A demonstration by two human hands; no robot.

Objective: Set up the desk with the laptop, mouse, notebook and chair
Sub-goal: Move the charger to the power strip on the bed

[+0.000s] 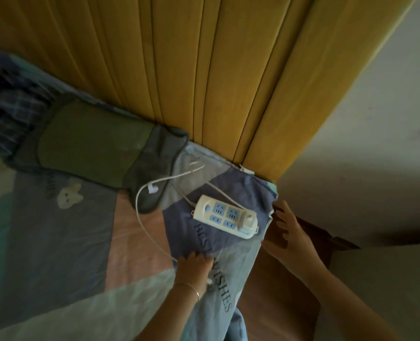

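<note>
— Head view: bed, power strip (225,216) on the bedsheet (61,230), white cable (146,225) looping toward the left hand (194,265). No laptop, mouse, notebook or chair in sight.

— Grips?

— Left hand pressed on the sheet at the cable, closed or not, cannot tell. Right hand (286,236) spread, fingers straight, grasping nothing, beside the mattress edge.

— Best approach?

— Probably gather the cable loosely, lift the strip by its body, avoid tugging the plugged charger (248,219).

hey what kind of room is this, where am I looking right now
Most likely a bedroom. A patchwork bedsheet covers a bed that meets a padded yellow headboard, with a green pillow against it. A white power strip lies on the sheet.
</note>
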